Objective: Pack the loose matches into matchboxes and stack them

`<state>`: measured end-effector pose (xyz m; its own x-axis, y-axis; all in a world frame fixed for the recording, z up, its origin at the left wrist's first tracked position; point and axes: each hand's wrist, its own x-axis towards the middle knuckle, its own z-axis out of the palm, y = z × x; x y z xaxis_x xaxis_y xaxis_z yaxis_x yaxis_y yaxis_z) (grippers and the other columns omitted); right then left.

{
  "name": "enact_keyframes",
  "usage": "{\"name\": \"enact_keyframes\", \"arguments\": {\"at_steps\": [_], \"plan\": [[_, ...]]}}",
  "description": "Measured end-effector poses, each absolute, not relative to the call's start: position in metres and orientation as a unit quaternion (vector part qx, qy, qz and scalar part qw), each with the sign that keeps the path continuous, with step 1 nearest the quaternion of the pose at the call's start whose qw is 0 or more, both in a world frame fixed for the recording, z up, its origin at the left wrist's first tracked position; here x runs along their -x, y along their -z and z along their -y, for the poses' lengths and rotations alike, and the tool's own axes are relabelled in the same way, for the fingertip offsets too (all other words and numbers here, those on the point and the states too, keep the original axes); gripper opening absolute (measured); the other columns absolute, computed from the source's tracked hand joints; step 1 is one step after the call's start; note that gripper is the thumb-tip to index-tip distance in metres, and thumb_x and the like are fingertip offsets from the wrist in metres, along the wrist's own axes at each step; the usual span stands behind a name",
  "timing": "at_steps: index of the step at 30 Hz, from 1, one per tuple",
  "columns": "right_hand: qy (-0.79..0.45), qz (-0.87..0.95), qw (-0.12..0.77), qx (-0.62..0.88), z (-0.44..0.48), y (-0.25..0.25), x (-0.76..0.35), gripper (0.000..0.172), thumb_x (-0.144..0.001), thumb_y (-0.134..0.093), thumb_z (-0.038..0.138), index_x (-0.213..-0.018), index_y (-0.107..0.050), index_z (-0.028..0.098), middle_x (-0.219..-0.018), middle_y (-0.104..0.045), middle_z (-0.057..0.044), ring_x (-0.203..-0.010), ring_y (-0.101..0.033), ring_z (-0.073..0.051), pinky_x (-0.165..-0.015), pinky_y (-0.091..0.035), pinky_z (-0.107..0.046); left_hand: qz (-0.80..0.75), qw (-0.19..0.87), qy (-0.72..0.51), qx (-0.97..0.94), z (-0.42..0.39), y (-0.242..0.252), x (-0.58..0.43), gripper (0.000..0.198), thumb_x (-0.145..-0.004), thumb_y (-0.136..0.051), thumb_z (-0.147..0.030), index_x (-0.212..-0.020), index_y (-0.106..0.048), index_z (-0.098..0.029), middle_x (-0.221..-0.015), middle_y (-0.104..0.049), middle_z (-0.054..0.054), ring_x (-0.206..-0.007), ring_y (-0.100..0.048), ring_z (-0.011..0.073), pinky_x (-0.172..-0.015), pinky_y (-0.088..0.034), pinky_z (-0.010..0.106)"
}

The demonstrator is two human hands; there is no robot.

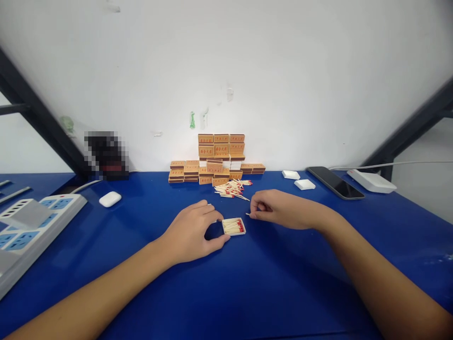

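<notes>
A small white matchbox tray (pixel 234 233) lies on the blue table, part filled with red-tipped matches (pixel 232 226). My left hand (pixel 193 231) holds the tray at its left end, thumb on the near side and index finger on the far side. Just right of the tray, my right hand (pixel 271 208) is closed in a pinch on a single match (pixel 248 214), whose pale end sticks out to the left; its other end is hidden by the fingers. Behind both hands a loose pile of matches (pixel 231 189) is spread on the table.
Stacked yellow matchboxes (pixel 221 150) stand against the wall behind the pile. A white earphone case (pixel 110 199) and a power strip (pixel 53 226) are on the left. To the right lie two white tray-like pieces (pixel 305 184), a phone (pixel 334 182) and a white box (pixel 371 181) near a cable.
</notes>
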<state>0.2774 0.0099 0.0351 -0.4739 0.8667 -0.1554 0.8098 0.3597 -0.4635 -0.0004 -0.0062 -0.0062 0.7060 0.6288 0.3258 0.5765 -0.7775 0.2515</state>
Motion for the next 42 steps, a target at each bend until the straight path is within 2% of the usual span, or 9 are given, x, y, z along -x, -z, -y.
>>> {"name": "enact_keyframes", "arguments": {"at_steps": [4, 8, 11, 15, 24, 28, 31, 36, 42], "plan": [[-0.225, 0.848, 0.133, 0.46, 0.002, -0.038, -0.255, 0.021, -0.1, -0.058, 0.036, -0.087, -0.065, 0.021, -0.077, -0.059, 0.0, -0.068, -0.048, -0.015, -0.062, -0.037, -0.027, -0.326, 0.067, -0.205, -0.92, 0.007, 0.006, 0.0, 0.025, -0.092, -0.07, -0.041, -0.103, -0.071, -0.018, -0.084, -0.067, 0.003, -0.081, -0.058, 0.0225, -0.079, -0.048, 0.039], [-0.193, 0.875, 0.133, 0.423, 0.009, -0.026, -0.237, 0.012, -0.098, -0.059, 0.019, -0.088, -0.065, 0.02, -0.088, -0.064, -0.001, -0.075, -0.053, -0.014, -0.066, -0.037, -0.027, -0.326, 0.062, -0.204, -0.921, 0.007, 0.006, -0.001, 0.025, -0.092, -0.071, -0.04, -0.1, -0.071, -0.017, -0.081, -0.065, 0.003, -0.081, -0.057, 0.0227, -0.073, -0.046, 0.037], [-0.156, 0.875, 0.157, 0.43, 0.009, -0.022, -0.234, 0.014, -0.095, -0.059, 0.01, -0.086, -0.065, 0.02, -0.087, -0.064, -0.001, -0.075, -0.053, -0.014, -0.067, -0.036, -0.027, -0.324, 0.061, -0.203, -0.922, 0.007, 0.006, -0.001, 0.025, -0.092, -0.071, -0.041, -0.1, -0.071, -0.017, -0.081, -0.065, 0.003, -0.081, -0.057, 0.0225, -0.073, -0.046, 0.037], [-0.146, 0.872, 0.183, 0.43, 0.005, -0.025, -0.238, 0.012, -0.094, -0.062, 0.013, -0.085, -0.066, 0.02, -0.079, -0.061, 0.001, -0.073, -0.053, -0.014, -0.066, -0.036, -0.026, -0.324, 0.066, -0.206, -0.921, 0.008, 0.006, 0.0, 0.025, -0.091, -0.072, -0.04, -0.102, -0.071, -0.018, -0.08, -0.065, 0.003, -0.08, -0.057, 0.0223, -0.073, -0.046, 0.036], [-0.043, 0.824, 0.22, 0.52, -0.028, -0.005, -0.254, 0.008, -0.096, -0.061, 0.016, -0.09, -0.066, 0.018, -0.089, -0.062, -0.004, -0.073, -0.056, -0.016, -0.068, -0.038, -0.029, -0.266, 0.102, -0.254, -0.924, 0.013, 0.004, -0.006, 0.025, -0.09, -0.074, -0.039, -0.105, -0.073, -0.018, -0.077, -0.063, 0.0, -0.073, -0.056, 0.0188, -0.077, -0.047, 0.036], [-0.06, 0.85, 0.243, 0.463, -0.038, 0.007, -0.244, 0.01, -0.097, -0.062, 0.019, -0.104, -0.07, 0.019, -0.099, -0.062, -0.007, -0.09, -0.06, -0.021, -0.08, -0.046, -0.032, -0.3, 0.106, -0.242, -0.917, 0.011, 0.006, -0.004, 0.023, -0.089, -0.074, -0.039, -0.101, -0.073, -0.02, -0.073, -0.061, -0.001, -0.07, -0.058, 0.018, -0.084, -0.049, 0.039], [-0.037, 0.863, 0.251, 0.437, -0.044, 0.014, -0.233, 0.014, -0.097, -0.065, 0.02, -0.11, -0.069, 0.018, -0.106, -0.06, -0.01, -0.103, -0.058, -0.025, -0.091, -0.048, -0.038, -0.309, 0.095, -0.245, -0.914, 0.01, 0.008, -0.003, 0.025, -0.089, -0.074, -0.041, -0.102, -0.073, -0.019, -0.072, -0.062, -0.002, -0.07, -0.059, 0.0183, -0.094, -0.048, 0.043], [-0.034, 0.869, 0.248, 0.427, -0.051, 0.017, -0.228, 0.004, -0.098, -0.064, 0.02, -0.098, -0.068, 0.019, -0.104, -0.058, -0.01, -0.103, -0.056, -0.026, -0.092, -0.049, -0.04, -0.324, 0.094, -0.227, -0.914, 0.009, 0.008, -0.003, 0.026, -0.09, -0.074, -0.042, -0.102, -0.073, -0.019, -0.073, -0.064, 0.0, -0.074, -0.06, 0.0207, -0.088, -0.049, 0.042], [-0.068, 0.865, 0.21, 0.45, -0.045, 0.009, -0.238, 0.008, -0.097, -0.068, 0.023, -0.091, -0.067, 0.018, -0.102, -0.061, -0.009, -0.098, -0.058, -0.024, -0.089, -0.048, -0.038, -0.32, 0.085, -0.22, -0.917, 0.011, 0.009, -0.003, 0.027, -0.09, -0.073, -0.041, -0.106, -0.073, -0.019, -0.08, -0.068, 0.002, -0.081, -0.062, 0.0227, -0.084, -0.05, 0.04]]}}
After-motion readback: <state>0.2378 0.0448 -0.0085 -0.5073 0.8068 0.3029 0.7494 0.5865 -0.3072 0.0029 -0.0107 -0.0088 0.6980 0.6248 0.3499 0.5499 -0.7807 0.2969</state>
